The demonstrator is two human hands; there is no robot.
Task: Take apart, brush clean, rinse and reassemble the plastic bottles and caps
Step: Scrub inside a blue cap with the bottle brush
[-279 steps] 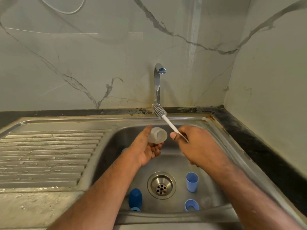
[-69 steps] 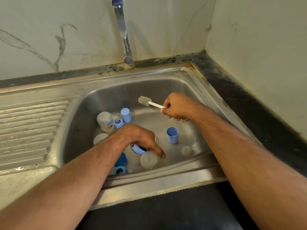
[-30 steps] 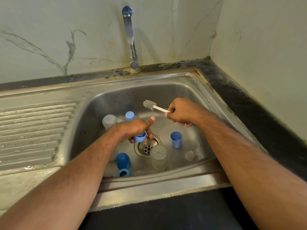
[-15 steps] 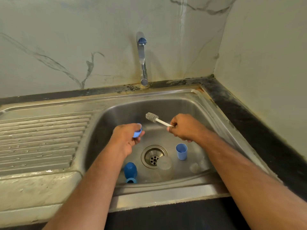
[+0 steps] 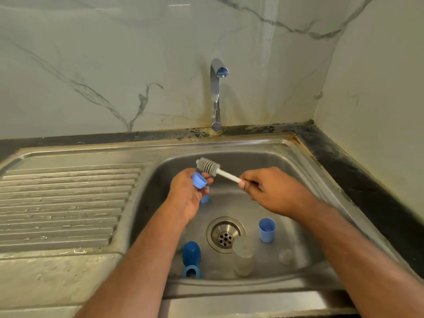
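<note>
Fingers of the left hand (image 5: pixel 185 196) are curled round a small blue cap (image 5: pixel 198 179), held above the sink (image 5: pixel 305 157) basin. A bottle brush (image 5: pixel 207 165) is gripped by its white handle in the right hand (image 5: pixel 273 191), bristle head just beside the cap. The cap is judged light, rigid and probably slippery when wet; a hold at the outer rim is advised, opening left clear for the bristles.

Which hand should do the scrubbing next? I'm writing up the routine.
The right hand: it grips the brush by its handle, bristles beside the blue cap. The left hand holds that cap, so it steadies.
</note>
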